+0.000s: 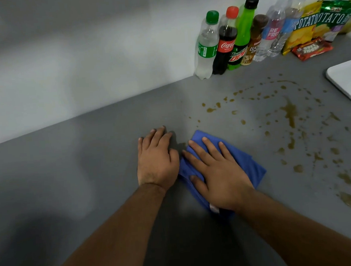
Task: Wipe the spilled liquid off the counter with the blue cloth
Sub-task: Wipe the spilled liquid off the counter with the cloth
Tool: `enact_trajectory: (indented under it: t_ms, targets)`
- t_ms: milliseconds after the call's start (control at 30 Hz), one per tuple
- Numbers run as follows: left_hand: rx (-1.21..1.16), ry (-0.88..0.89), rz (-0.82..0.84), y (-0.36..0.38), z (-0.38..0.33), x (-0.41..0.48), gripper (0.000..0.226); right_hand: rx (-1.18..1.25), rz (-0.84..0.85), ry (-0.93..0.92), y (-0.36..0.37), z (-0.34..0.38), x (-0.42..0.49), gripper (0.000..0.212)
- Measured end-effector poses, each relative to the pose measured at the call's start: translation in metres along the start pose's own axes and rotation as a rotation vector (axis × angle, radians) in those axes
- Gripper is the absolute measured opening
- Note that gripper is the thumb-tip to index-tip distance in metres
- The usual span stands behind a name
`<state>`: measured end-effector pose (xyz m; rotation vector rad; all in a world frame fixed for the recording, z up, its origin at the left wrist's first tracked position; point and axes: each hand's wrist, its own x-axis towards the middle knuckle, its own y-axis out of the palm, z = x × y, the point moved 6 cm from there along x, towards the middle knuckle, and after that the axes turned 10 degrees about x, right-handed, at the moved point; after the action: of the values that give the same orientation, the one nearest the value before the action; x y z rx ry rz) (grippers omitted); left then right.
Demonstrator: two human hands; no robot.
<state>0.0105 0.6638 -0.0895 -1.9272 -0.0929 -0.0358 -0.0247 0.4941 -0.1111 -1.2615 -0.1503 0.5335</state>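
A folded blue cloth [249, 165] lies flat on the grey counter [89, 163]. My right hand [216, 171] presses down on the cloth, palm flat and fingers spread. My left hand [156, 157] rests flat on the bare counter just left of the cloth, touching its edge. Brownish spilled liquid [289, 112] is spattered in drops and streaks over the counter to the right of the cloth, from the back to the near right edge.
Several drink bottles [226, 44] stand in a row against the white wall at the back right. Snack bags [318, 21] and a red wrapper [312, 48] lie beside them. A white tray or board [349, 79] sits at the far right.
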Motion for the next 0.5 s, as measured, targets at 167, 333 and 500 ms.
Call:
enact_trajectory:
  t_ms: [167,333,500]
  targets:
    - [-0.020,-0.012,0.012,0.000,0.001,0.000,0.068,0.004,-0.056,0.087,-0.018,-0.019,0.035,0.068]
    - [-0.018,-0.018,0.011,0.001,0.000,0.000,0.060,-0.001,-0.105,0.176,-0.008,-0.018,0.009,0.069]
    - [0.007,-0.003,-0.011,0.003,-0.001,0.000,0.069,0.015,-0.057,0.090,-0.003,0.001,0.030,0.068]
